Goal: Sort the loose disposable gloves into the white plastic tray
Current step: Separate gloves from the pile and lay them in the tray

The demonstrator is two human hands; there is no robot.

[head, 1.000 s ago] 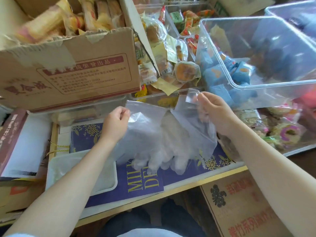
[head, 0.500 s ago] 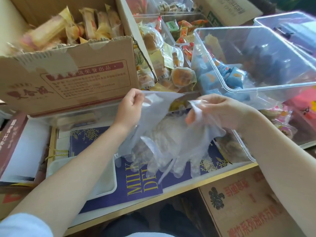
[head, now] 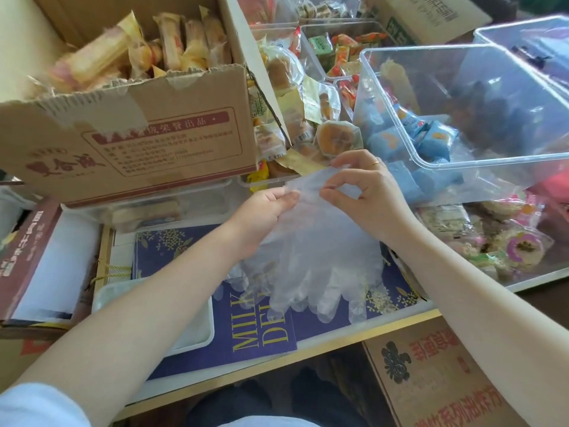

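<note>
A bunch of clear disposable gloves (head: pixel 320 266) hangs with fingers down over a blue box lid. My left hand (head: pixel 264 211) pinches the cuff end of the bunch from the left. My right hand (head: pixel 363 195) pinches the same cuff edge from the right, thumb and forefinger closed on the plastic. The two hands are close together at the top of the bunch. The white plastic tray (head: pixel 203 337) lies lower left, mostly hidden under my left forearm.
A torn cardboard box (head: pixel 129 140) of wrapped snacks stands at back left. A clear plastic bin (head: pixel 468 118) with blue packets sits at right, more wrapped pastries behind and beside it. A brown box (head: pixel 27 257) lies at far left, another carton (head: pixel 437 374) below the table edge.
My hands have moved together, bringing the spread cuff edges of the gloves into one gathered bunch. The gloves now hang lower and more closed than before.
</note>
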